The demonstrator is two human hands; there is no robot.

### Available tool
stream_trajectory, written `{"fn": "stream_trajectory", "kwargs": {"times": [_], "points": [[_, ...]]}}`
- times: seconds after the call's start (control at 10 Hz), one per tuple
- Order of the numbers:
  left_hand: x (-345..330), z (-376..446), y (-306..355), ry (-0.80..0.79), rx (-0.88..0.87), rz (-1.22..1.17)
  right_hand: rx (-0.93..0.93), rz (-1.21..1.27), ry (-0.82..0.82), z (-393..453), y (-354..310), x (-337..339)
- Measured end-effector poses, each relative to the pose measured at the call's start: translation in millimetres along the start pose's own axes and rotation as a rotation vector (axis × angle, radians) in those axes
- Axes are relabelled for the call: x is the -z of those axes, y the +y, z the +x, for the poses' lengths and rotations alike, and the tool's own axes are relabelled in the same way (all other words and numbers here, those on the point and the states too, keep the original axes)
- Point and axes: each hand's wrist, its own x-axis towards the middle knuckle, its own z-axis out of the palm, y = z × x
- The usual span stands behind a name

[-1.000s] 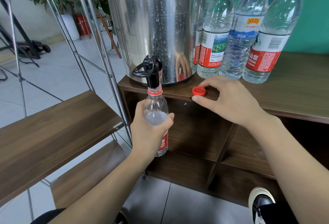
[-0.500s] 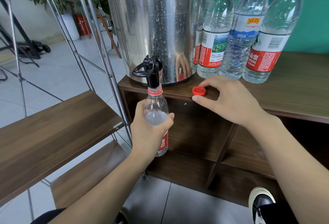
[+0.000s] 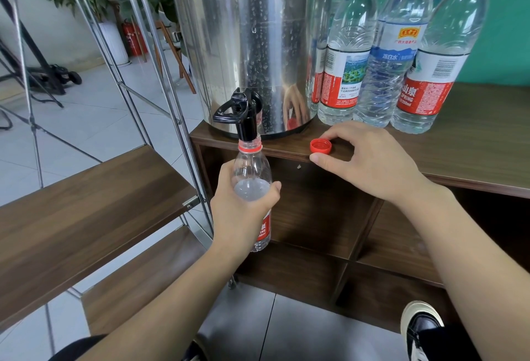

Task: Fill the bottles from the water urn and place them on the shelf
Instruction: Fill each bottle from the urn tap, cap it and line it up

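My left hand (image 3: 238, 211) grips an uncapped clear bottle (image 3: 251, 165) with a red label and holds it upright, its mouth right under the black tap (image 3: 239, 114) of the steel water urn (image 3: 249, 31). Water stands up to the bottle's shoulder, at my fingers. No stream shows at the tap. On the counter edge, my right hand (image 3: 370, 160) pinches the loose red cap (image 3: 320, 146) between thumb and index finger. The wooden shelf (image 3: 86, 203) is to the left, with nothing on the part in view.
Several capped bottles (image 3: 347, 54) stand on the brown counter (image 3: 473, 145) right of the urn. Metal shelf posts (image 3: 172, 97) rise between shelf and counter. A lower shelf board (image 3: 137, 283) sits below. Open cubbies lie under the counter; my shoe (image 3: 421, 329) is at bottom right.
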Motion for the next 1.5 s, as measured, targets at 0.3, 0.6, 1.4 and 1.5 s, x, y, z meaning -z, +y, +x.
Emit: {"fn": "stream_trajectory", "kwargs": {"times": [0.3, 0.6, 1.4, 1.5], "points": [[-0.1, 0.1, 0.5, 0.006, 0.001, -0.002, -0.003, 0.001, 0.002, -0.5, -1.6, 0.6], [-0.8, 0.0, 1.5, 0.015, 0.001, 0.008, -0.001, -0.001, 0.006, -0.4, -1.6, 1.3], [-1.1, 0.1, 2.0, 0.012, 0.006, 0.005, -0.010, -0.006, 0.003, -0.8, -3.5, 0.8], [-0.5, -0.3, 2.6, 0.008, 0.010, -0.004, -0.006, -0.005, 0.006, -0.6, -2.9, 0.2]]}}
